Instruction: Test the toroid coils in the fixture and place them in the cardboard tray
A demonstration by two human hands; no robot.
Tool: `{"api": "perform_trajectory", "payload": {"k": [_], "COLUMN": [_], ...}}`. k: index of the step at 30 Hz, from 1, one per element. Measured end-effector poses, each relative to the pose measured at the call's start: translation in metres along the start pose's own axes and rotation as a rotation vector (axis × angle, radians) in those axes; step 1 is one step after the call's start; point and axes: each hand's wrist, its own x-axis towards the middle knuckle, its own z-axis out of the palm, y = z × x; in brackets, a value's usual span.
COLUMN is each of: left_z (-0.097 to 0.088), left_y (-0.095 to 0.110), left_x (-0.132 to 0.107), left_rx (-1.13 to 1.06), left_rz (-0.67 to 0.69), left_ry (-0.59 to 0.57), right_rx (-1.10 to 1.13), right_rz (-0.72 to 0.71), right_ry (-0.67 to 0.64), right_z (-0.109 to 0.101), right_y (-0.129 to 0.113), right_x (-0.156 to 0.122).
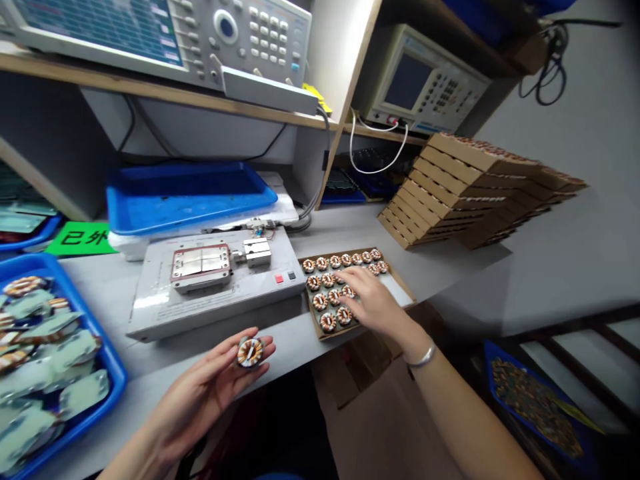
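Observation:
My left hand (220, 377) is palm up near the bench's front edge, its fingers curled around a toroidal coil (250, 353) wound with copper and white wire. To the right, a shallow cardboard tray (400, 290) holds rows of similar coils (328, 323). My right hand (367, 297), with a silver bracelet at the wrist, reaches over the middle of that tray. Its thumb and fingers are apart above the coils; a coil shows partly between them. Whether the fingertips touch it I cannot tell, and the palm hides part of the tray.
A grey test fixture (215, 310) with a metal plate stands behind my left hand. Blue trays lie at the left (117, 373) and behind the fixture (190, 193). Stacked cardboard trays (435, 190) rise at the right. Instruments (270, 40) sit on the shelf above.

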Motion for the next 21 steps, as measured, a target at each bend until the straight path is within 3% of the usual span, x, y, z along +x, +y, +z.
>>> {"api": "perform_trajectory", "payload": {"k": [4, 7, 9, 14, 18, 21], "left_z": [0.003, -0.004, -0.011, -0.031, -0.044, -0.048], "left_y": [0.002, 0.006, 0.011, 0.022, 0.025, 0.025], "left_x": [-0.002, -0.007, -0.011, -0.021, -0.026, -0.024], "left_rx": [0.006, -0.009, -0.054, -0.096, -0.171, -0.097], "left_rz": [0.122, 0.23, 0.263, 0.233, 0.156, 0.206], "left_ry": [0.016, 0.061, 0.061, -0.012, -0.039, 0.053], "right_rx": [0.322, 0.36, 0.381, 0.372, 0.273, 0.219], "right_rz": [-0.314, -0.425, -0.449, -0.368, -0.39, -0.425], "right_ry": [-0.114, -0.206, -0.182, 0.099, 0.056, -0.004], "right_z": [0.02, 0.046, 0.059, 0.07, 0.079, 0.086], "right_y": [-0.084, -0.119, -0.126, -0.12, -0.12, -0.125], "right_x": [0.024, 0.045, 0.064, 0.134, 0.174, 0.184]}}
